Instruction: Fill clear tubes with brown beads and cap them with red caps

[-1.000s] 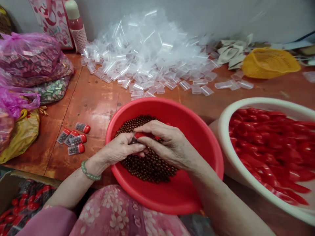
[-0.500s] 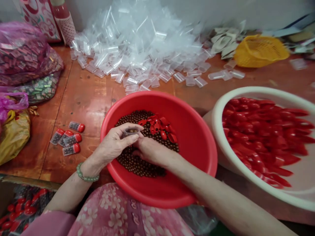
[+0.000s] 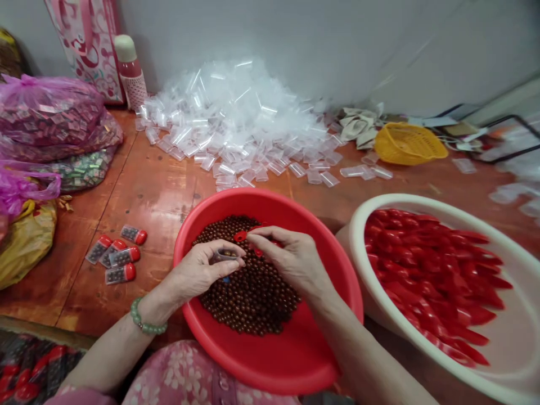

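My left hand (image 3: 206, 264) pinches a clear plastic tube (image 3: 225, 255) by its rim, mouth upward, with brown beads showing inside. It is held over the left part of a red basin (image 3: 333, 281). My right hand (image 3: 291, 259) hovers over the basin, its thumb and forefinger closed at a red plastic cap (image 3: 240, 236). More red caps are partly hidden behind those fingers. Brown beads (image 3: 253, 304) cover much of the basin floor. A small blue spot (image 3: 226, 279) shows just below my left fingers; what it is I cannot tell.
Several filled, red-capped tubes (image 3: 122, 256) lie left of the basin. At right stands a white tub (image 3: 358, 236) of red caps. Clear empty tubes (image 3: 236, 129) are heaped behind. Plastic bags (image 3: 50, 118), a bottle (image 3: 129, 73) and a yellow basket (image 3: 409, 143) stand farther out.
My right hand has left the tube's mouth and the beads, moving up and right to the red caps. My left hand still holds the tube. The view has tilted upward.
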`<state>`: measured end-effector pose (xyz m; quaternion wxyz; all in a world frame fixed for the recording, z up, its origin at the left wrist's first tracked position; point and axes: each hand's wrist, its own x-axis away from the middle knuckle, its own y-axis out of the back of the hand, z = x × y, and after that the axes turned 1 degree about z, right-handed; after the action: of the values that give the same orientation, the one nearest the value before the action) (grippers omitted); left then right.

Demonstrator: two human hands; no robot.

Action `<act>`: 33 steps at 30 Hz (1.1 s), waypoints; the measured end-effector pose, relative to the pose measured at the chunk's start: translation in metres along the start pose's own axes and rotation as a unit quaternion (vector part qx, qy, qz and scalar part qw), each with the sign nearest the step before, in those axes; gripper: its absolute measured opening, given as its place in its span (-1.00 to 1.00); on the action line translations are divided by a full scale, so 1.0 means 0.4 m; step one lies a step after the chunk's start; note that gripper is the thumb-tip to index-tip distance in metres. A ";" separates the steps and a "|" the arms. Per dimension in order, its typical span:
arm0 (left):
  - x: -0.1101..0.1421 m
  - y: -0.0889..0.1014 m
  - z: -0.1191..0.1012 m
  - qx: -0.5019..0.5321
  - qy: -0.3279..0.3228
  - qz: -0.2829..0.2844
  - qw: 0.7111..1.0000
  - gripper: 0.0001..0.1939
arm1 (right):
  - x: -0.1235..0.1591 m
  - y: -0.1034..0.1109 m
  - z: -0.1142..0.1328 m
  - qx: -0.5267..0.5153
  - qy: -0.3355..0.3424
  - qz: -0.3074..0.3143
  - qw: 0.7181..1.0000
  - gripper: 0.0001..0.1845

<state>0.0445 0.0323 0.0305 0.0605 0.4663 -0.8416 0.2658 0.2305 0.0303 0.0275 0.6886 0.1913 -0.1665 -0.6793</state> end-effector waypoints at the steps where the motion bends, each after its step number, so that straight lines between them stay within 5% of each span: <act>1: -0.001 0.000 0.002 0.005 0.005 -0.001 1.000 -0.79 | 0.003 -0.001 0.014 -0.037 0.018 -0.030 0.999 -0.87; 5: -0.005 -0.002 0.011 0.033 -0.010 0.021 0.999 -0.71 | 0.019 -0.025 0.052 -0.073 0.130 0.003 0.989 -0.90; 10: -0.005 -0.004 0.014 0.049 -0.025 0.055 0.997 -0.69 | 0.022 -0.034 0.051 -0.036 0.171 0.048 0.983 -0.82; 15: 0.002 0.008 0.015 0.063 -0.012 0.069 0.996 -0.75 | 0.013 -0.014 0.034 -0.157 0.040 0.036 0.986 -0.67; 18: 0.002 0.011 0.013 0.071 -0.018 0.072 0.995 -0.76 | 0.007 -0.009 0.027 -0.279 -0.068 0.022 0.958 -0.67; 21: 0.001 0.005 0.009 0.040 -0.009 0.072 0.997 -0.80 | 0.004 -0.010 0.033 -0.342 -0.084 0.012 0.936 -0.73; 27: 0.000 -0.004 0.003 0.032 -0.004 0.042 0.999 -0.79 | 0.007 -0.023 0.081 -0.255 -0.020 -0.023 0.966 -0.81; 33: -0.007 -0.004 0.013 0.051 -0.022 0.058 0.997 -0.77 | -0.008 -0.051 0.132 -0.076 0.160 -0.087 0.980 -0.84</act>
<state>0.0480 0.0311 0.0258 0.0025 0.4254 -0.8536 0.3007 0.1870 0.0314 0.0637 0.6568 0.2590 0.0152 -0.7080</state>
